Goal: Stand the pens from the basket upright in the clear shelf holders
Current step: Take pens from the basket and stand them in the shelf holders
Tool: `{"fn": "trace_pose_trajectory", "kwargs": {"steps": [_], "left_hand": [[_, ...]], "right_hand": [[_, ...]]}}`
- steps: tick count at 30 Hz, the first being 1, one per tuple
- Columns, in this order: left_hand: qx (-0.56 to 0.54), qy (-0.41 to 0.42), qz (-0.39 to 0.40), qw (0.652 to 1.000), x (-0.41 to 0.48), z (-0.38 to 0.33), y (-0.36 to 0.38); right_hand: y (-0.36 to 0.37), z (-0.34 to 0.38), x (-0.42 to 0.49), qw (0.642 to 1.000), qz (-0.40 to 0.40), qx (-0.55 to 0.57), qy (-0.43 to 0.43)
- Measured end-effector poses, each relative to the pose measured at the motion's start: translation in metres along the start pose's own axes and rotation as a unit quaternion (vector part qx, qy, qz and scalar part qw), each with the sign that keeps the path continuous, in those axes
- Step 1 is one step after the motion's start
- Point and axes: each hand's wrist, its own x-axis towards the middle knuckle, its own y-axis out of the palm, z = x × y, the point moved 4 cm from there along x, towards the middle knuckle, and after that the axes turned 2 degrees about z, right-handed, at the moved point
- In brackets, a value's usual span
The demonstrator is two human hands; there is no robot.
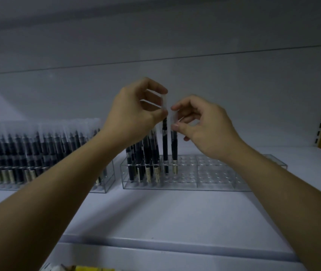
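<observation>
Two pens (164,141) stand in the clear holder (214,185), left hand (134,112) pinching one cap, right hand (207,124) the other.

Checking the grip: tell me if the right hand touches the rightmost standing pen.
Touching: head view shows the right hand pinching the cap of the rightmost pen.

Single head-worn wide-angle view, facing forward, close to the shelf (165,216); clear holder (214,180) centred, shelf edge toward 6 o'clock.
</observation>
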Motion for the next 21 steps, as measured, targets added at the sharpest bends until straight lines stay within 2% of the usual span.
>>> {"fn": "trace_pose_trajectory", "kwargs": {"steps": [4, 8, 21], "left_hand": [[0.09, 0.005, 0.026, 0.996, -0.0047, -0.0023, 0.0068], [0.122, 0.005, 0.02, 0.992, -0.0072, -0.0056, 0.009], [0.138, -0.049, 0.028, 0.989, -0.0088, -0.0018, 0.0096]], "right_hand": [[0.0008, 0.0004, -0.0025, 1.0, 0.011, 0.016, 0.004], [0.0001, 0.0012, -0.0054, 1.0, 0.01, -0.004, -0.001], [-0.0001, -0.0023, -0.0095, 0.999, -0.008, -0.036, 0.004]]}}
